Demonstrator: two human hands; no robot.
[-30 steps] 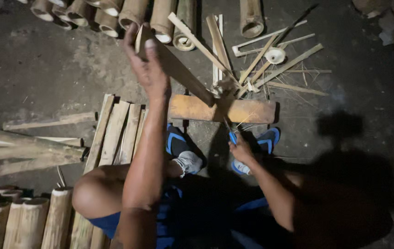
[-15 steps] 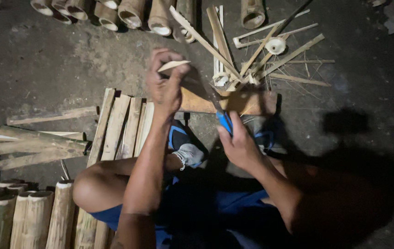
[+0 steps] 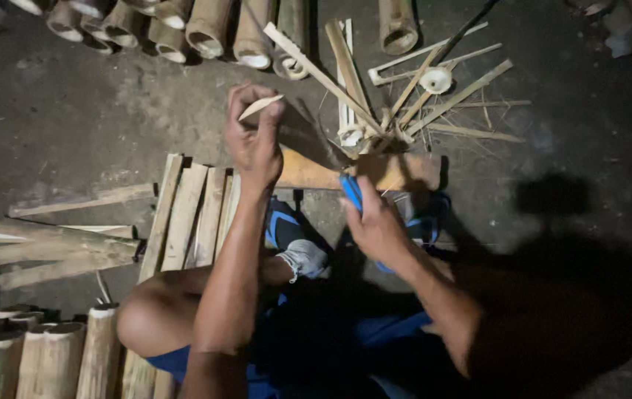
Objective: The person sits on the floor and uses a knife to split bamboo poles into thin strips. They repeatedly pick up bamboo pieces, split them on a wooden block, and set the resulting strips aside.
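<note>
Head view, looking down at a seated person on a dark earthen floor (image 3: pixel 57 125).

Left hand (image 3: pixel 255 140), at 12 o'clock from the raised knee, is closed in a narrow pinch on one thin bamboo sliver (image 3: pixel 260 107), whose pale tip points toward 2 o'clock above the fingers.

Right hand (image 3: pixel 375 225), at 4 o'clock from the left hand and well apart from it, is wrapped around a blue-handled tool (image 3: pixel 351 191); only the handle end shows at 11 o'clock of the knuckles, and whether a blade is there cannot be told.

One short wooden block (image 3: pixel 364 171) lies crosswise on the floor between the two hands, its left end partly behind the left wrist.

Four flat bamboo slats (image 3: pixel 183 218) lie side by side at 8 o'clock of the left hand, running toward the knee.

A loose heap of split bamboo strips (image 3: pixel 404 96), too tangled to count, sits at 12 o'clock of the block.

A row of hollow bamboo tubes (image 3: pixel 205 29), about eight visible with open ends showing, lines the top edge; one more tube (image 3: pixel 397 26) stands apart at 1 o'clock.

Several bamboo sections (image 3: pixel 42 355) stand at the lower left corner, at least four in view.

Two blue sandals (image 3: pixel 286 229) are on the feet just beneath the block.
</note>
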